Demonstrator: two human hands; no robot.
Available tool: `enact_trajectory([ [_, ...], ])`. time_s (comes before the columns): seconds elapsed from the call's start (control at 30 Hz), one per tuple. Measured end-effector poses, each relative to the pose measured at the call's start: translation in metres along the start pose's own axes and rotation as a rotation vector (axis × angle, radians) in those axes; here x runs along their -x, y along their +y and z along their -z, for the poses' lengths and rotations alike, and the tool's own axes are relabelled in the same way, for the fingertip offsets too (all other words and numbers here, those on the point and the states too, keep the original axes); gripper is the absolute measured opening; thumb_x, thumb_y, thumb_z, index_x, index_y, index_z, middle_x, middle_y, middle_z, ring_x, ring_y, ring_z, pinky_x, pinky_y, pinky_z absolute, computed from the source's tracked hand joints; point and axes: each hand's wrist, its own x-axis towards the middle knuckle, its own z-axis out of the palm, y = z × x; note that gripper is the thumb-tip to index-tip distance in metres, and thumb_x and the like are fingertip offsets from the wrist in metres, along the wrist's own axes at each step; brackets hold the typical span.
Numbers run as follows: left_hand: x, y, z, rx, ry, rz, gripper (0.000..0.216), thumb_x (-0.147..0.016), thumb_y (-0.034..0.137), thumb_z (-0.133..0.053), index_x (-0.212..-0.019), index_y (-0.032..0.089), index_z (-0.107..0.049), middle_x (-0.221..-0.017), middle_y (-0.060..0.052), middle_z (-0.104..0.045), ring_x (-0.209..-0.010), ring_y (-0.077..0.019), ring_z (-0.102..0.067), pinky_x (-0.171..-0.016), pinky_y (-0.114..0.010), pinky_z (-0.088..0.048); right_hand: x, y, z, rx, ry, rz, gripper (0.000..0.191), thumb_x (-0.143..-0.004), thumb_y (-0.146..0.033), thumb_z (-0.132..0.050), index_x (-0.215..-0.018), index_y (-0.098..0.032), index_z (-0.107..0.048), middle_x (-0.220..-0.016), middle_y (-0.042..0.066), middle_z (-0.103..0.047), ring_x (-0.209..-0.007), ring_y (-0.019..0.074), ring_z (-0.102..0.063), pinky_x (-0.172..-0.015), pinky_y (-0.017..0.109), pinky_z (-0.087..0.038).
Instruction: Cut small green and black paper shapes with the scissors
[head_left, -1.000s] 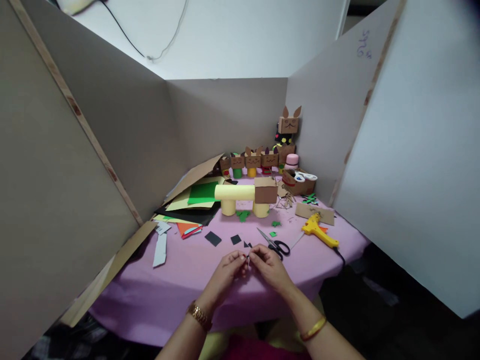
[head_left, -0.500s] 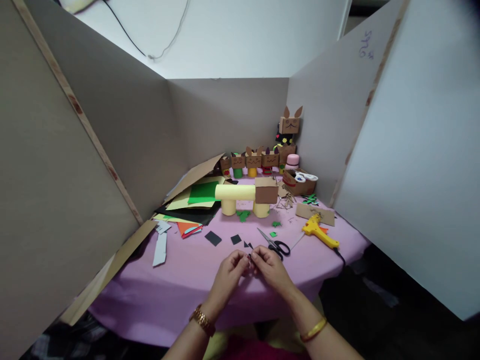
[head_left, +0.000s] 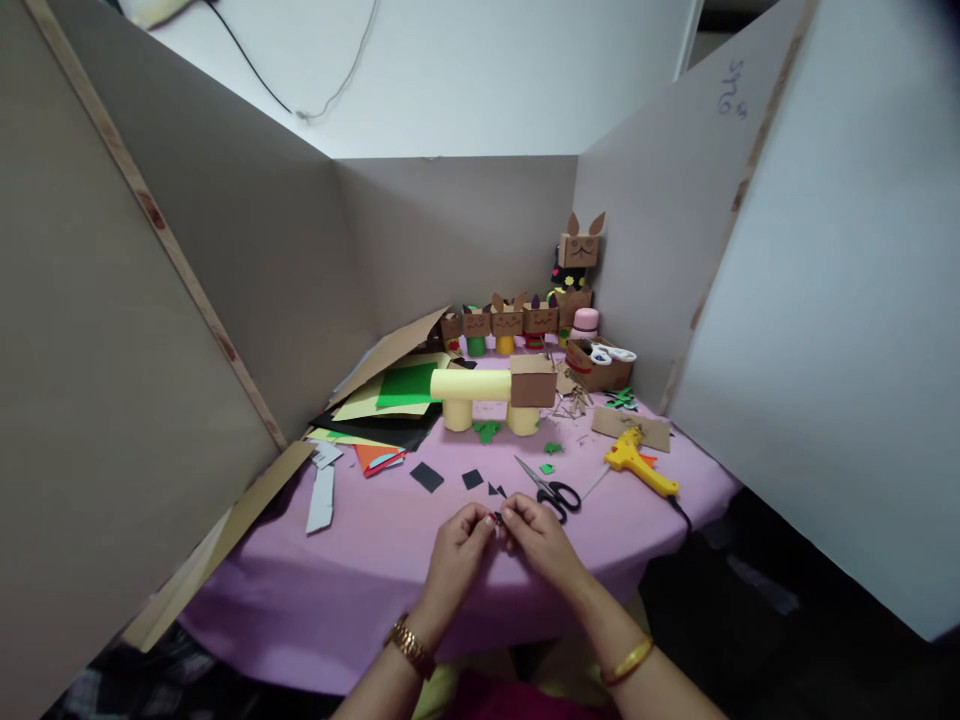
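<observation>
My left hand [head_left: 459, 548] and my right hand [head_left: 538, 538] meet fingertip to fingertip low over the purple tablecloth [head_left: 360, 570]. Both pinch a tiny dark piece [head_left: 498, 518] between them, too small to name. Black-handled scissors [head_left: 550, 487] lie just beyond my right hand. Small black paper scraps [head_left: 426, 477] lie just ahead of my left hand. A pale yellow tube figure with a brown cardboard box head [head_left: 491, 393] stands farther back in the middle.
A yellow glue gun [head_left: 639, 463] lies at the right with its cord over the edge. Coloured paper sheets [head_left: 397, 395] are piled at the left. A row of small cardboard animal figures [head_left: 510, 322] lines the back. Grey partition boards [head_left: 150, 330] surround the table.
My hands have shifted slightly toward me and lower, still pinched together on the tiny piece. Nothing else on the table moved.
</observation>
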Motion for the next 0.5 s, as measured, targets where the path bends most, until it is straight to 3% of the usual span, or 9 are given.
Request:
enact_trajectory([
  [0.23, -0.0004, -0.001, -0.0005, 0.017, -0.009, 0.015, 0.023, -0.077, 0.036, -0.055, -0.063, 0.018, -0.054, -0.055, 0.003, -0.054, -0.052, -0.0132, -0.046, -0.052, -0.023, -0.035, 0.0007, 0.0015, -0.0009, -0.005, 0.021, 0.005, 0.021, -0.081, -0.034, -0.054, -0.068, -0.019, -0.05, -0.054, -0.005, -0.05, -0.048, 0.0103, -0.046, -0.049, 0.022, -0.038],
  [0.5, -0.0009, 0.0025, 0.0016, 0.053, -0.052, 0.024, 0.022, -0.077, 0.036, -0.055, -0.066, 0.017, -0.057, -0.056, 0.002, -0.057, -0.054, -0.0133, -0.048, -0.055, -0.023, -0.036, -0.0009, 0.0049, -0.0016, -0.037, 0.028, -0.016, 0.025, -0.082, -0.041, -0.05, -0.071, -0.019, -0.047, -0.056, -0.004, -0.051, -0.046, 0.0101, -0.047, -0.046, 0.022, -0.039],
])
